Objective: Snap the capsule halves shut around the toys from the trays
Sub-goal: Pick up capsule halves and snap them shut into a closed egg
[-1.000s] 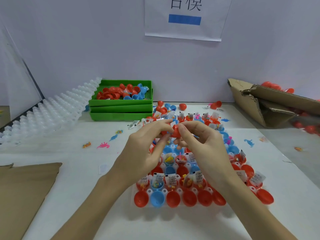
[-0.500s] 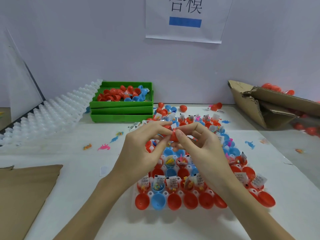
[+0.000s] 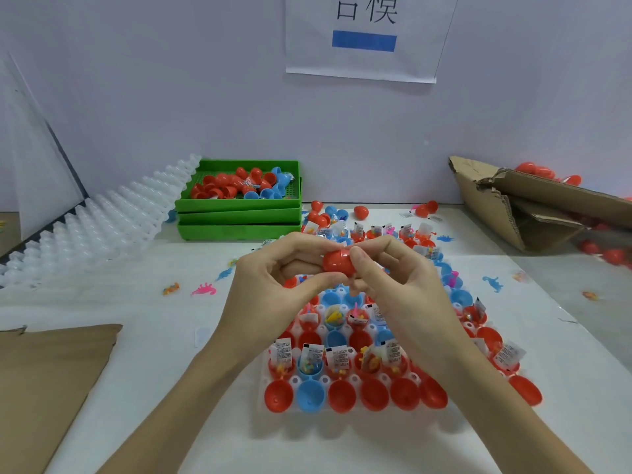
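While our left hand (image 3: 273, 278) and right hand (image 3: 393, 278) meet fingertip to fingertip, both pinch one glossy red plastic egg-shaped capsule (image 3: 337, 261), fingers curled tight around it, directly above the white moulded tray (image 3: 294, 381) of open capsule halves.

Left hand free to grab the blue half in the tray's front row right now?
Probably not yet. The left hand and right hand both pinch the red capsule above the tray. The blue half itself lies uncovered, so the way is free once the left hand lets go.
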A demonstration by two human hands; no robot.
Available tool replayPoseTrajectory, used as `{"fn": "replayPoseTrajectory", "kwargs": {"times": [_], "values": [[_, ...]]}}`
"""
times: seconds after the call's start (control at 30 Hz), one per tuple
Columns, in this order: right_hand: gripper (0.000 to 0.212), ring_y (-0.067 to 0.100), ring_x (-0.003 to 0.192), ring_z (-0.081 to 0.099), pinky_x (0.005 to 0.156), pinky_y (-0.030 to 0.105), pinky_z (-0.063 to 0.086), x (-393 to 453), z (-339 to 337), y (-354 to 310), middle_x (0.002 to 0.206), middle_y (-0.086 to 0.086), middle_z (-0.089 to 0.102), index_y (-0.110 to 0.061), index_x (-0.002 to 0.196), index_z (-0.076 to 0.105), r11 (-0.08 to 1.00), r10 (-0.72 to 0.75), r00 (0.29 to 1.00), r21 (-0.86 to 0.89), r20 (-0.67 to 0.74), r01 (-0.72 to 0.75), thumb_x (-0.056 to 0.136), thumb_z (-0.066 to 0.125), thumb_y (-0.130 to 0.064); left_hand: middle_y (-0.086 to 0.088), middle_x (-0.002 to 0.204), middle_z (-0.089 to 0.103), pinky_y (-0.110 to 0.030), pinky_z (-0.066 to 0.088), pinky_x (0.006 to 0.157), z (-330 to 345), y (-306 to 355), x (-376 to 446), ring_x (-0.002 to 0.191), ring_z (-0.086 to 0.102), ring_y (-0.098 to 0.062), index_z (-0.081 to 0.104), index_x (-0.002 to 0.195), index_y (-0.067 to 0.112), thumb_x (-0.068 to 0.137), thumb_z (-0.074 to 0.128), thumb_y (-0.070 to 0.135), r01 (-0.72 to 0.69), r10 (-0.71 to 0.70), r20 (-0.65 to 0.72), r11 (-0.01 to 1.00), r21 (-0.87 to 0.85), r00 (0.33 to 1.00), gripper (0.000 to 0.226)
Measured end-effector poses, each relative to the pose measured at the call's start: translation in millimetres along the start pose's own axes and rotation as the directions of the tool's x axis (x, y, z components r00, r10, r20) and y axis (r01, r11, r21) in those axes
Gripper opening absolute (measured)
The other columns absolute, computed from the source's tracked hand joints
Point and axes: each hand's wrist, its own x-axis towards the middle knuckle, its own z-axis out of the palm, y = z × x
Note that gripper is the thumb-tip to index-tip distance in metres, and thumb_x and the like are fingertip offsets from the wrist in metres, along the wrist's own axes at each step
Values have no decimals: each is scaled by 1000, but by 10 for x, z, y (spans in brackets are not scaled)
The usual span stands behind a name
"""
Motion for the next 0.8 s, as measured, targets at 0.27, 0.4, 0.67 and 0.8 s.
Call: {"fn": "replayPoseTrajectory", "kwargs": {"times": [0.27,0.4,0.67,0.8], "values": [[28,13,85,75,81,16,56,-7,15,-7,92,-1,78,-22,105,75,999,-13,1000,-52,-16,12,91,65,-44,7,104,81,-21,59,90,5,2,-17,96,78,-12,78,118,17,76,86,17,21,-23,-42,999,-40,999,43],[35,19,77,75,80,23,60,4,6,-16,84,8,78,-14,102,77,999,47,999,-3,15,-47,94,61,-44,8,100,81,-19,59,88,37,18,-24,95,78,-12,79,115,18,76,84,19,40,-45,-48,995,-92,998,40],[29,13,66,66,69,22,57,-13,-13,-59,73,0,71,-13,98,76,977,-129,991,-166,19,130,96,59,-37,11,104,80,-26,58,96,37,-4,-36,103,75,-15,78,119,21,77,84,30,15,-11,-91,999,42,996,44],[28,9,61,62,64,22,55,-19,7,-43,70,-3,69,-14,97,74,978,-151,988,-147,7,151,96,59,-37,13,107,80,-28,59,96,73,-11,-53,104,76,-11,78,119,23,77,85,28,22,-19,-121,999,24,992,43]]}}
